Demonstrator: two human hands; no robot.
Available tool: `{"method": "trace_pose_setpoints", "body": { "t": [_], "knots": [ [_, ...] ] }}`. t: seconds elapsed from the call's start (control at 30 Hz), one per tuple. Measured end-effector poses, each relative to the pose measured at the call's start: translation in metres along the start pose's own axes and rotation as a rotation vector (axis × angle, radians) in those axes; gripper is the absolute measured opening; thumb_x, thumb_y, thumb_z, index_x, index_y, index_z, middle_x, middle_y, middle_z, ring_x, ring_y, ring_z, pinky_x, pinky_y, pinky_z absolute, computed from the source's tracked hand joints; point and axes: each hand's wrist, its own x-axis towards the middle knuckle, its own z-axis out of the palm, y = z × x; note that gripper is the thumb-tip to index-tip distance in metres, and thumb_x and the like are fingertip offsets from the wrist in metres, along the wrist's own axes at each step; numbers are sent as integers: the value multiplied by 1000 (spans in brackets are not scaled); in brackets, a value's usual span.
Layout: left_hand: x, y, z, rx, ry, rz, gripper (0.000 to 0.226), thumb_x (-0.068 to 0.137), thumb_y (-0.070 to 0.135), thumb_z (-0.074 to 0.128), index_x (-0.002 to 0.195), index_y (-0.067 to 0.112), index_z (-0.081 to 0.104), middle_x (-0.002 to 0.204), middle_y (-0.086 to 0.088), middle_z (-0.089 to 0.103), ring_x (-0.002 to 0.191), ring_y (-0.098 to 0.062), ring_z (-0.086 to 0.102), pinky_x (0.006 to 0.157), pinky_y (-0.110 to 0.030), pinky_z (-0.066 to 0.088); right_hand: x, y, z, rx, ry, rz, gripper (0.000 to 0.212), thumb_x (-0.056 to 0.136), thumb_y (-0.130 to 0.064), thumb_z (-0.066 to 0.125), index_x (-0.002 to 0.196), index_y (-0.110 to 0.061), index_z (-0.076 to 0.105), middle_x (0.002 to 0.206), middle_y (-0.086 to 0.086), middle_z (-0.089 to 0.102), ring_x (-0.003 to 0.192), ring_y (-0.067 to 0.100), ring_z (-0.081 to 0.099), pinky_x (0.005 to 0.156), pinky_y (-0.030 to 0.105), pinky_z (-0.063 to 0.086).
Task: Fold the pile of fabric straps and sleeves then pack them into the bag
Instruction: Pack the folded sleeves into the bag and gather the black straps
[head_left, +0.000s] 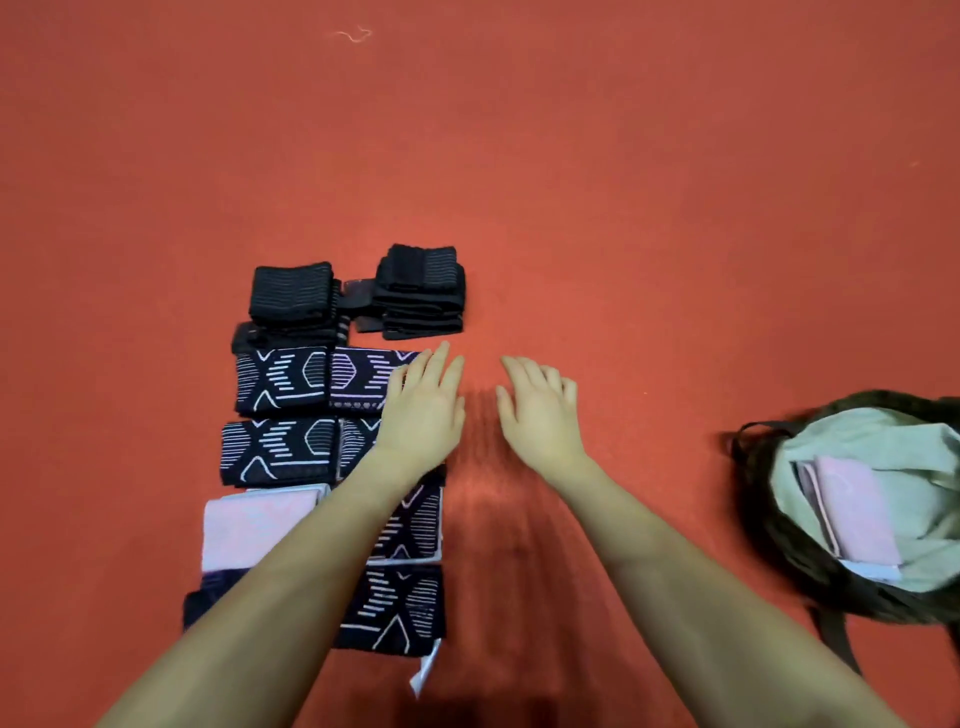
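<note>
Indoor spot, type unclear, probably a home or a staged recording area. Only surface in view is a flat red carpet-like floor filling the frame, no walls or furniture visible. Folded patterned sleeves and black straps are laid in neat rows straight on it, with a soft dark bag with pale lining beside them. A loose thread lies on the floor.

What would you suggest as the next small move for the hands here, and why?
Probably lower the left hand onto the patterned sleeve beneath it and grip it: both hands are open and hold nothing, folded pieces lie in rows, and the bag holds one pink piece.
</note>
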Motion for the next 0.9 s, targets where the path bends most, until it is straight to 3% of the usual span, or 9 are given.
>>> {"method": "trace_pose_setpoints", "body": {
  "t": [0.13, 0.27, 0.37, 0.5, 0.6, 0.73, 0.8, 0.9],
  "knots": [
    [10, -55, -1, 30, -29, 8, 50, 93, 20, 52, 141, 5, 42, 152, -14, 32, 137, -34, 32, 109, -45, 22, 36, -33, 23, -21, -56, -77, 45, 100, -31, 41, 142, -16, 41, 144, -1, 44, 127, 24, 40, 99, 38, 21],
    [28, -99, 4, 68, -70, 0, 50, 99, 25, 42, 145, 7, 34, 155, -12, 26, 140, -31, 26, 112, -44, 15, 72, -52, 44, -76, -211, -117, 48, 101, -37, 35, 144, -16, 34, 145, 0, 42, 129, 22, 37, 103, 38, 18],
    [46, -122, 13, 129, -130, 14, 52, 100, 32, 28, 147, 9, 29, 151, -9, 33, 137, -28, 28, 111, -42, 12, 93, -55, 59, -134, -303, -111, 54, 100, -44, 36, 146, -16, 31, 143, 2, 43, 128, 23, 37, 105, 42, 16],
    [57, -138, 27, 202, -292, 38, 61, 94, 43, 22, 147, 14, 28, 148, -4, 36, 136, -24, 27, 111, -44, 7, 105, -56, 77, -117, -396, -118, 64, 95, -49, 43, 146, -15, 27, 148, 1, 36, 135, 20, 28, 111, 45, 8],
    [55, -142, 35, 121, -258, 90, 83, 77, 48, 7, 142, 9, 40, 143, -10, 45, 135, -28, 34, 111, -46, 5, 103, -55, 84, -90, -407, -118, 66, 93, -46, 46, 148, -15, 24, 152, -1, 30, 142, 17, 19, 114, 45, -3],
    [55, -148, 39, 144, -288, 100, 65, 92, 44, 21, 149, 14, 27, 150, -8, 36, 139, -24, 27, 115, -45, 2, 102, -56, 87, -159, -348, -175, 66, 93, -44, 47, 148, -13, 26, 142, 4, 38, 137, 23, 24, 112, 43, -7],
    [54, -149, 39, 163, -305, 105, 70, 88, 45, 18, 149, 13, 27, 144, -9, 42, 134, -27, 33, 115, -45, 7, 102, -59, 88, -186, -329, -176, 68, 92, -44, 49, 147, -12, 27, 136, 7, 39, 132, 27, 27, 111, 41, -6],
    [53, -153, 42, 155, -217, 164, 65, 89, 44, 30, 139, 5, 45, 115, -14, 60, 106, -34, 54, 104, -50, 28, 102, -59, 87, -176, -286, -190, 57, 91, -43, 53, 136, -11, 39, 129, 7, 43, 126, 27, 32, 110, 41, -3]
  ]
}}
